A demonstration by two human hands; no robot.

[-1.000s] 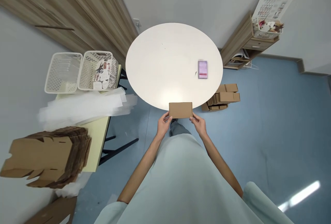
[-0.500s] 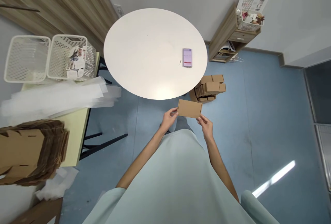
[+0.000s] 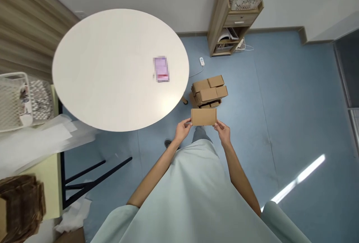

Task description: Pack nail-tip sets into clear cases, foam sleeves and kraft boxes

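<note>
A closed brown cardboard box [image 3: 203, 117] is held level in front of my body, between both hands. My left hand [image 3: 183, 130] grips its left end, thumb and fingers closed on the edge. At the opposite end my right hand [image 3: 223, 132] pinches the right edge the same way. Just beyond the held box, a pile of similar cardboard boxes [image 3: 209, 89] is stacked low by the floor. The white oval table [image 3: 112, 85] lies ahead to the left, with a blurred purple item [image 3: 161, 69] on its right part.
A wooden cabinet [image 3: 238, 20] with a white basket [image 3: 246, 1] on top stands by the wall. On the left, a pale yellow table [image 3: 52, 183] carries white foam sheets [image 3: 42, 138], flattened cardboard [image 3: 25, 202] and white baskets [image 3: 12, 104]. Black table legs [image 3: 95, 183] jut out there.
My view has turned and moved right, so the oval table and side table shift left. The box, still in both hands, has levelled out. More of the box pile now shows.
</note>
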